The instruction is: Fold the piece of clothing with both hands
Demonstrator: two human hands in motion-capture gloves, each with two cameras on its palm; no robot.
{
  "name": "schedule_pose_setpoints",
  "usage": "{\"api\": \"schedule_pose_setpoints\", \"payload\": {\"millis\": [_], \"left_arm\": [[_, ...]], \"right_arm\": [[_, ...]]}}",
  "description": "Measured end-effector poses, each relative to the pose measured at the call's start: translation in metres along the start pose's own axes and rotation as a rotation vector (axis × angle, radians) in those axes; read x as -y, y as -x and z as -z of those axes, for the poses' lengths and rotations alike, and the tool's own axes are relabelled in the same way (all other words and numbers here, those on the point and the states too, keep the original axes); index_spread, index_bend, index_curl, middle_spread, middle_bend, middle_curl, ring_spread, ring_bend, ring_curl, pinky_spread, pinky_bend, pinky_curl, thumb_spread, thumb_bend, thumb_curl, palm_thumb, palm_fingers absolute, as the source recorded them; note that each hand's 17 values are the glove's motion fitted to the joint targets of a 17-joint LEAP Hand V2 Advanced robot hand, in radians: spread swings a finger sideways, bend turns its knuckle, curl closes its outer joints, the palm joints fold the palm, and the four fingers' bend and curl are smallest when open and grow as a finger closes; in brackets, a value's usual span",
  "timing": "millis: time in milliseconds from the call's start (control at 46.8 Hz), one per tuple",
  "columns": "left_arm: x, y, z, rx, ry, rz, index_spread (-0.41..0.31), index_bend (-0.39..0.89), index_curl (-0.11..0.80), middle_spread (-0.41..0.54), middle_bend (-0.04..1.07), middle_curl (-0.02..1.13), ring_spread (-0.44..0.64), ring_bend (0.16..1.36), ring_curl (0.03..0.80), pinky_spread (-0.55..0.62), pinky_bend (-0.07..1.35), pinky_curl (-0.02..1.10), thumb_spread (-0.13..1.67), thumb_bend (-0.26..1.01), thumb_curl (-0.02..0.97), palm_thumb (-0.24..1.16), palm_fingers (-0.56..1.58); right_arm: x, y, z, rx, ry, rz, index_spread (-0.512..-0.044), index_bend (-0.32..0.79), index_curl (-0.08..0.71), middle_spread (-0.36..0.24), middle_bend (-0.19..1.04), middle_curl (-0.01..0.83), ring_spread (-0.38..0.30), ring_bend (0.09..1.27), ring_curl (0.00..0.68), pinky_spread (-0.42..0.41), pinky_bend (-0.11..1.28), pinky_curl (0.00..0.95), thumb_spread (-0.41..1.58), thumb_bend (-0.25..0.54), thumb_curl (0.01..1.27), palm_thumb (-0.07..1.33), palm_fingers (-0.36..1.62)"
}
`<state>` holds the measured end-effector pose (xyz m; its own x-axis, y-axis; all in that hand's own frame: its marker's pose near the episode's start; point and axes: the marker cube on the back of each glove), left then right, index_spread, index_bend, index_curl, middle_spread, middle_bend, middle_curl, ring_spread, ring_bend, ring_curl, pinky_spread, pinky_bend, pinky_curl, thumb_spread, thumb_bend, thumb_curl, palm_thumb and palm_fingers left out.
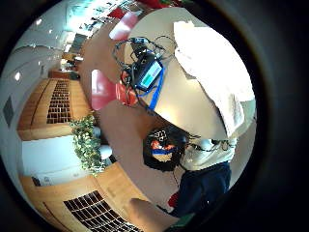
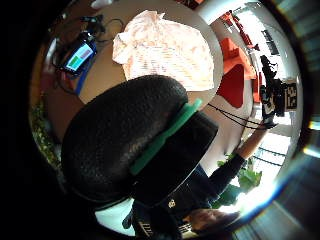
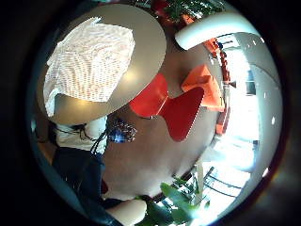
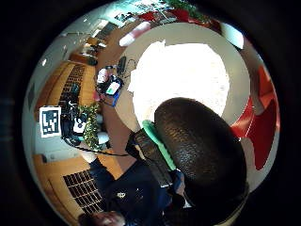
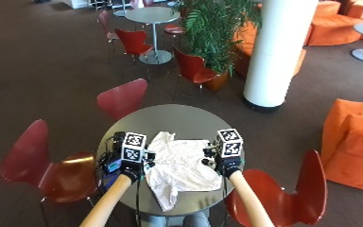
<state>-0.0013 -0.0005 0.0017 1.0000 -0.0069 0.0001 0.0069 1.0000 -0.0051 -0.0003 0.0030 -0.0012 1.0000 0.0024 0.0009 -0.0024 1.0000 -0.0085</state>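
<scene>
Task status: not begun, as far as can be judged. One garment (image 5: 178, 170), white or pale with a faint pattern, spread loosely and unevenly across a round grey table (image 5: 169, 118), near the edge closest to the person. No clean fold line visible; one narrow portion trailing toward the near rim, edges rumpled. All folding judged outstanding.

Left hand (image 5: 131, 169): raised above the table at the garment's left side, apart from the cloth by the look of the palm views, which show the garment well below. Holding nothing visible. Finger position not determinable; only the back of the glove and a thumb (image 2: 125, 145) across the lens on view.

Right hand (image 5: 229, 165): raised at the garment's right side, likewise clear of the cloth. Nothing seen in it. Fingers open or curled: cannot tell; a thumb (image 4: 202, 146) across the lens, nothing more.

Count of items:
- Garments: one.
- Hands at work: two, one either side of the garment.
- Small device with lit screen (image 1: 148, 75) and blue strap, amid cables, on the table left of the garment: one.
- Red chairs close round the table: three, namely far side (image 5: 124, 97), left (image 5: 43, 165), right (image 5: 282, 194).
- White pillar (image 5: 274, 47) beyond the table: one, with a green plant (image 5: 216, 28) beside it.
</scene>
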Motion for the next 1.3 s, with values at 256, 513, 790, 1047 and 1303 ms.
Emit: {"api": "schedule_pose_setpoints", "payload": {"millis": [256, 513, 790, 1047, 1303], "left_arm": [[0.001, 0.003, -0.005, 0.022, 0.032, 0.014, -0.045, 0.14, 0.101, 0.197, 0.16, 0.07, 0.31, 0.58, 0.177, 0.27, 0.58, 0.17, 0.8, -0.04, 0.066, -0.04, 0.06], [0.0, -0.001, -0.008, -0.02, 0.02, -0.024, -0.05, 0.16, 0.174, 0.222, 0.18, 0.13, 0.36, 0.63, 0.214, 0.32, 0.63, 0.2, 0.95, -0.04, 0.112, -0.05, 0.01], [0.013, -0.032, -0.05, -0.108, 0.06, -0.187, -0.1, 0.26, 0.277, 0.16, 0.17, 0.19, 0.34, 0.59, 0.215, 0.32, 0.58, 0.2, 1.04, -0.01, 0.18, 0.07, 0.1], [0.001, -0.087, -0.17, -0.256, 0.387, -0.268, -0.086, 0.17, 0.305, 0.232, 0.16, 0.21, 0.43, 0.56, 0.216, 0.41, 0.56, 0.2, 0.97, -0.03, 0.227, 0.06, -0.06], [-0.013, -0.088, -0.168, -0.124, 0.438, -0.162, -0.05, 0.1, 0.263, 0.331, 0.15, 0.2, 0.5, 0.59, 0.226, 0.48, 0.6, 0.21, 0.89, -0.03, 0.268, 0.06, -0.12]], "right_arm": [[-0.009, -0.006, 0.001, 0.03, -0.005, 0.003, -0.326, 0.18, 0.177, -0.027, 0.17, 0.112, 0.073, 0.3, 0.138, 0.161, 0.43, 0.203, 0.98, 0.117, 0.1, 0.23, 0.22], [-0.008, -0.018, -0.001, 0.058, 0.02, 0.003, -0.358, 0.17, 0.24, -0.024, 0.17, 0.174, 0.08, 0.33, 0.185, 0.177, 0.42, 0.249, 1.18, 0.078, 0.15, 0.25, 0.23], [0.016, -0.016, -0.042, 0.022, 0.153, 0.027, -0.365, 0.13, 0.238, -0.023, 0.17, 0.214, 0.043, 0.43, 0.252, 0.194, 0.53, 0.311, 1.12, 0.029, 0.22, 0.32, 0.29], [0.038, -0.01, -0.141, -0.066, 0.342, 0.029, -0.378, 0.11, 0.221, -0.018, 0.16, 0.241, 0.082, 0.51, 0.294, 0.214, 0.63, 0.347, 1.01, 0.004, 0.3, 0.47, 0.36], [-0.003, 0.012, -0.139, -0.109, 0.545, -0.166, -0.367, 0.13, 0.228, -0.007, 0.17, 0.26, 0.086, 0.53, 0.315, 0.213, 0.66, 0.364, 0.95, -0.019, 0.35, 0.54, 0.36]]}}
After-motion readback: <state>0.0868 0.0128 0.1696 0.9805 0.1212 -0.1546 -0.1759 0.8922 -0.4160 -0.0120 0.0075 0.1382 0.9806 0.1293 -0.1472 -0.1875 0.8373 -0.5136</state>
